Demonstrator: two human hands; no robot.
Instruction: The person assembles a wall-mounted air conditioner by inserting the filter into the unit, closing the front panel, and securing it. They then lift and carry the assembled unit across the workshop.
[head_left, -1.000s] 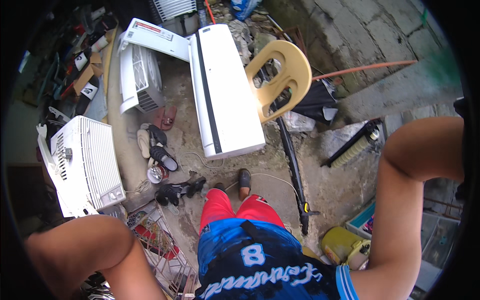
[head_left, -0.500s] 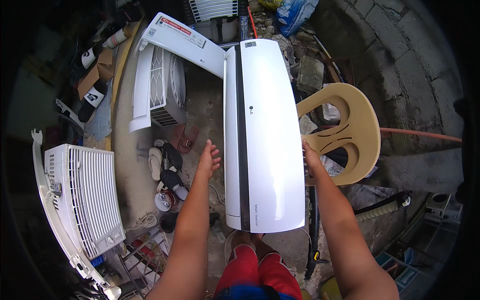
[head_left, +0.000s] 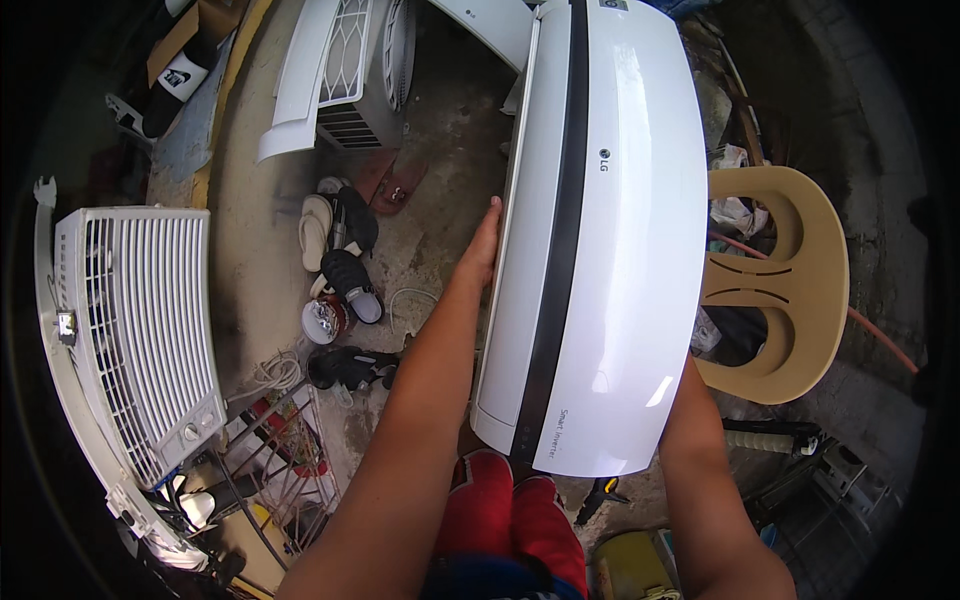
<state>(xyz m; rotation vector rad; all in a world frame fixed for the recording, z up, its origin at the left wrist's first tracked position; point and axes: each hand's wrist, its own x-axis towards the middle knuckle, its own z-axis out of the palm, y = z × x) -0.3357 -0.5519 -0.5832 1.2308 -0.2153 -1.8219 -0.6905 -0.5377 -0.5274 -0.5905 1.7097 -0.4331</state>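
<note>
Long white split-type AC unit (head_left: pixel 600 240) w/ a dark stripe sits over the concrete floor (head_left: pixel 440 130), betw. both arms. Left hand (head_left: pixel 485 245) lies flat on its left edge, fingers straight. Right hand is hidden behind the unit's right edge; grip can't be told. Tan plastic chair (head_left: pixel 790 290) just beside it.

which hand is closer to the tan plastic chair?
Right. The right hand is hidden behind the white AC unit on the side by the tan plastic chair; the left hand presses its far edge.
</note>
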